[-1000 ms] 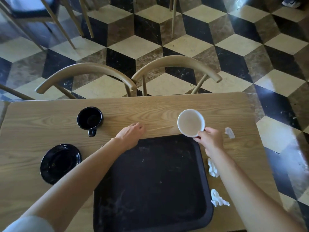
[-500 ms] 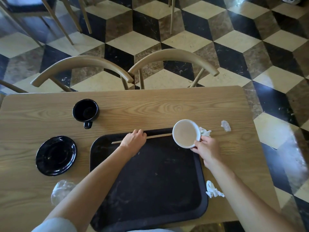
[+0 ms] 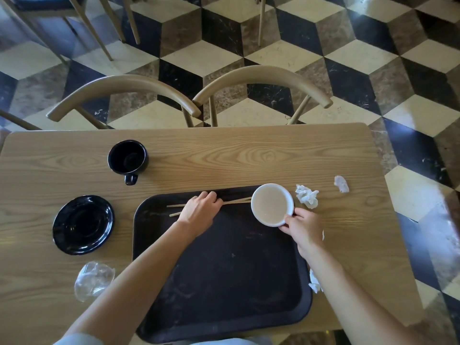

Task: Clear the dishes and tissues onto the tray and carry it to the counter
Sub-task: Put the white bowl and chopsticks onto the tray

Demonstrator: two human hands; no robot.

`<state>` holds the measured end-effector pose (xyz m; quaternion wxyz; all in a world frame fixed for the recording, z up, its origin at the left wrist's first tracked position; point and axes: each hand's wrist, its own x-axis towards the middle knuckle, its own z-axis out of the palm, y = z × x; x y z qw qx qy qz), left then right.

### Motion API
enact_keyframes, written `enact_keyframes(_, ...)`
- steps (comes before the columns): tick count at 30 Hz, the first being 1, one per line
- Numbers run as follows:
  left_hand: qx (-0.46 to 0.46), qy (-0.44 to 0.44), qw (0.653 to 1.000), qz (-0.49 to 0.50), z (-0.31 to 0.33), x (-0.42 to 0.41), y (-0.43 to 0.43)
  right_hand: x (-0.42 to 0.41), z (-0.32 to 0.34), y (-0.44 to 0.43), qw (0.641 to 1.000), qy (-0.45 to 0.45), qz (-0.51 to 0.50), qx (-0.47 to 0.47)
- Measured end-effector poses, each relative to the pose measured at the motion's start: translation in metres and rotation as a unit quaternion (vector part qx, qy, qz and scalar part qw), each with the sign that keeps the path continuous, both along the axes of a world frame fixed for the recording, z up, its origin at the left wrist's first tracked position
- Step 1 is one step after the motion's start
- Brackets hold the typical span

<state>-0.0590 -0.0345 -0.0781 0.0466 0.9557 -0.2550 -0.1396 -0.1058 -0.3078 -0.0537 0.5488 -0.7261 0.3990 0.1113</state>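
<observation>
Sitting on the wooden worktop (image 3: 224, 155) is a big black tray (image 3: 224, 282). Left of the tray lie a black plate (image 3: 83, 224) and a black cup (image 3: 128, 158). The right hand (image 3: 302, 226) has its fingers (image 3: 290, 220) clamped on the rim of a white bowl (image 3: 271, 204) over the tray's far right corner. The left hand (image 3: 199, 211) has its fingers curled together on the chopsticks (image 3: 236, 201) in the tray. One crumpled tissue (image 3: 307, 196) lies just beside the bowl, and a smaller tissue bit (image 3: 341, 183) lies farther right.
</observation>
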Motion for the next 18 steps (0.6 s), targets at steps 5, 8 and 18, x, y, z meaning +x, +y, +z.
enact_keyframes(5,-0.043,-0.035,0.998,0.013,-0.006,-0.003,0.005,-0.003,0.001,0.001,1.000,-0.003,-0.011,0.016)
enact_keyframes(8,-0.060,-0.031,0.998,0.002,-0.007,-0.004,0.008,-0.004,0.004,0.001,1.000,-0.004,-0.018,0.018)
enact_keyframes(18,-0.108,-0.027,0.993,-0.030,-0.013,-0.008,-0.002,-0.004,0.020,-0.002,0.994,-0.040,-0.090,0.048)
